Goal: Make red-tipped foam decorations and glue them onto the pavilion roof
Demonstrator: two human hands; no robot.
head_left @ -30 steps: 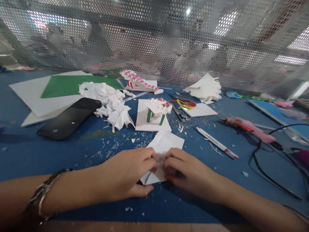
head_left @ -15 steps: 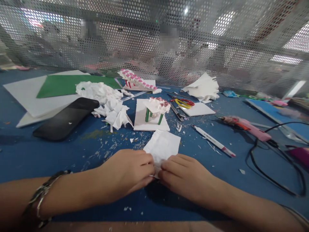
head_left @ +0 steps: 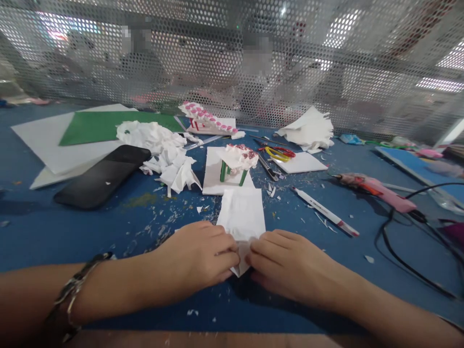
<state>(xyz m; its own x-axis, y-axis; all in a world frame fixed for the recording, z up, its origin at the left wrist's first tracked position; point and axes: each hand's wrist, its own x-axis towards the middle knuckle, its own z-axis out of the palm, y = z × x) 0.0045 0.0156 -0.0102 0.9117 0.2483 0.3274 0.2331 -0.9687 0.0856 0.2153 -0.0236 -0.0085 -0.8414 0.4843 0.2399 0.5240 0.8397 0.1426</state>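
Note:
A white sheet of paper [head_left: 242, 212] lies between my hands, its near end creased and narrowing to a point. My left hand [head_left: 212, 251] grips the paper's near left edge with curled fingers. On the opposite edge, my right hand [head_left: 277, 256] is closed as well, fingertips pinching the paper; its thumb is hidden. Just beyond the sheet stands a small model [head_left: 237, 159] with green legs and a white top flecked dark red, on a white board [head_left: 212, 181].
Crumpled white paper [head_left: 174, 164] and a black phone-like slab [head_left: 105, 176] lie left. To the right are a white marker [head_left: 326, 211], a pink glue gun [head_left: 379, 192] with its cable, scissors [head_left: 279, 153] and a cutter [head_left: 267, 168]. A perforated metal screen [head_left: 203, 63] rises behind.
The paper has turned to lie straighter, and its pointed near end now shows between my hands. Both hands have shifted slightly right in view, still holding it.

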